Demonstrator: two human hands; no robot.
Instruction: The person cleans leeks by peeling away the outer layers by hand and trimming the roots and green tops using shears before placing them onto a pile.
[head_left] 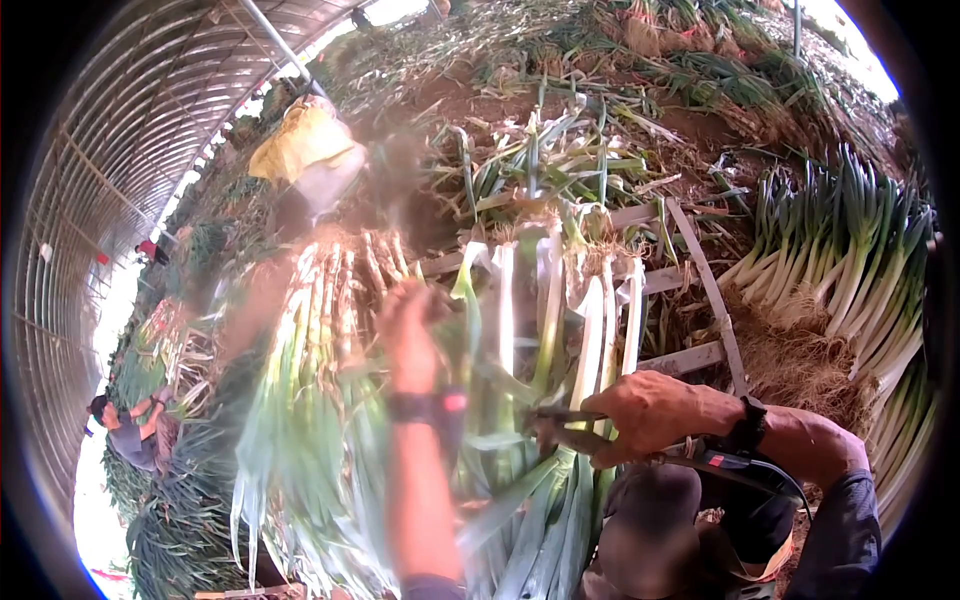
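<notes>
My left hand is blurred and raised in front of a big bundle of leeks, touching or gripping its stalks near the white ends. My right hand is closed on a pair of shears whose blades point left at the green leaves of leeks lying across a wooden frame. Both wrists wear a dark band or watch.
A stacked pile of trimmed leeks lies at the right. Cut leaves and soil cover the ground beyond. A yellow and white sack sits at the back left. Another person crouches far left under the greenhouse arches.
</notes>
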